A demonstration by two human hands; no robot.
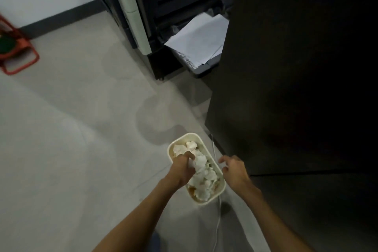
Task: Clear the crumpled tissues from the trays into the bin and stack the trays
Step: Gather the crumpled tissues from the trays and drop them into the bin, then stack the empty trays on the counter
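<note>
A crumpled tissue (191,164) is gripped by the left hand (182,170) over the oval cream bin (212,161). The right hand (233,171) is held loosely open and empty, just right of the rim

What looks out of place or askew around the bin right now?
Loose white paper sheets jut crookedly from the dark machine's lower tray, overhanging its edge. Crumpled white tissues stay inside the cream oval bin; none visibly spilled.

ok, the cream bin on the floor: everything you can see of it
The bin is a small cream container with rounded corners and a smooth, plastic-looking rim. It stands upright on the grey floor beside a dark cabinet, open-topped and packed almost to the rim with crumpled white tissues. The left hand reaches into it, fingers closed on tissue. The right hand hovers open by its right rim; contact is unclear. A white cable runs along the floor beside it.
</note>
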